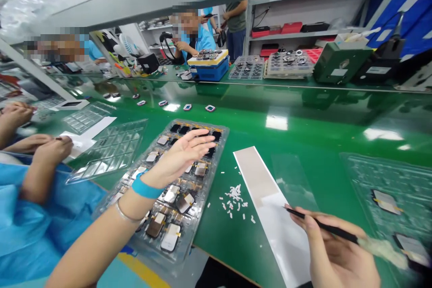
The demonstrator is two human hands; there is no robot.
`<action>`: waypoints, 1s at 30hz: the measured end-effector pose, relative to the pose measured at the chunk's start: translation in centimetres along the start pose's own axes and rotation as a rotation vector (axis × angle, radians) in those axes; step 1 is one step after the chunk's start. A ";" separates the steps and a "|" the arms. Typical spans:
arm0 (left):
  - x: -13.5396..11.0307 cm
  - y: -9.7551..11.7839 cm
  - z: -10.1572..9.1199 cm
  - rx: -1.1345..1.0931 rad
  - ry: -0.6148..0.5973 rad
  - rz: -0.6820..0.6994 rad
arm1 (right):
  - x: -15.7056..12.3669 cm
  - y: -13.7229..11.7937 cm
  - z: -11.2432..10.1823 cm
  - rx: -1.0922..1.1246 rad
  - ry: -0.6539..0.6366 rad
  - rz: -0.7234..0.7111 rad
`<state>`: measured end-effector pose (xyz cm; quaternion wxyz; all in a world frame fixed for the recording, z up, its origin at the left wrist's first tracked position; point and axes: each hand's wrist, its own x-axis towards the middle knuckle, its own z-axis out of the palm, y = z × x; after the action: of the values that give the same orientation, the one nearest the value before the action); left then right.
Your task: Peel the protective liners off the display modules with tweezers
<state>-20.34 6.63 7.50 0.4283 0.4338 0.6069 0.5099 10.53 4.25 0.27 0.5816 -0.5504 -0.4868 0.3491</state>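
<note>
From the head camera, the view runs across a glossy green surface (303, 130). The person's left hand (178, 157) is open, fingers spread, and holds nothing. It hovers over a clear plastic tray (221, 137), with a blue wristband (145, 187) and a thin bracelet (126, 213) at the wrist. The tray's pockets look mostly full of flat rectangular electronic modules (170, 193) with gold tabs, some dark-faced, others silver or brown.

The right hand (334, 252) is closed around a slender black tool (320, 224), possibly tweezers. Its long axis runs from a fine tip at the upper left down to a blurred pale end at the lower right. The tip sits just beside a long white strip (270, 202), near a scatter of small white bits (234, 198).

At far right, a second clear tray (381, 175) shows only two modules (384, 201), with the rest of its pockets bare so far.

At left, a co-worker's hands (52, 152) rest near more clear trays (111, 148).
</note>
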 end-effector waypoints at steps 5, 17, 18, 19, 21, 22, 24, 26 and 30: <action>-1.3 -0.1 3.4 -0.093 -0.178 -0.079 | -0.1 0.6 -0.2 0.008 0.005 -0.039; 0.7 -0.5 -1.1 0.690 0.166 0.166 | -0.3 0.3 -0.1 0.079 -0.001 -0.128; 1.4 -0.6 -2.9 0.778 0.252 0.165 | -0.3 0.2 -0.1 0.085 0.002 -0.124; 2.1 -0.8 -4.7 0.858 0.320 0.146 | -0.3 0.2 0.0 0.091 0.004 -0.123; 3.4 -1.4 -7.6 0.990 0.391 0.076 | -0.3 0.1 0.0 0.101 0.001 -0.124; 3.9 -1.8 -8.6 1.041 0.402 0.043 | -0.4 0.1 0.0 0.104 -0.003 -0.127; 4.7 -2.8 -9.6 1.121 0.394 -0.008 | -0.4 0.2 0.0 0.105 0.000 -0.116; 5.2 -3.5 -9.7 1.181 0.385 -0.040 | -0.4 0.2 0.0 0.106 0.008 -0.106; 5.6 -4.2 -9.0 1.245 0.404 -0.084 | -0.4 0.3 -0.3 0.132 -0.016 -0.116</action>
<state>-30.86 9.36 3.93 -0.0056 0.4724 0.8735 0.1178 10.71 3.85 -0.12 0.6319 -0.4788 -0.4986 0.3506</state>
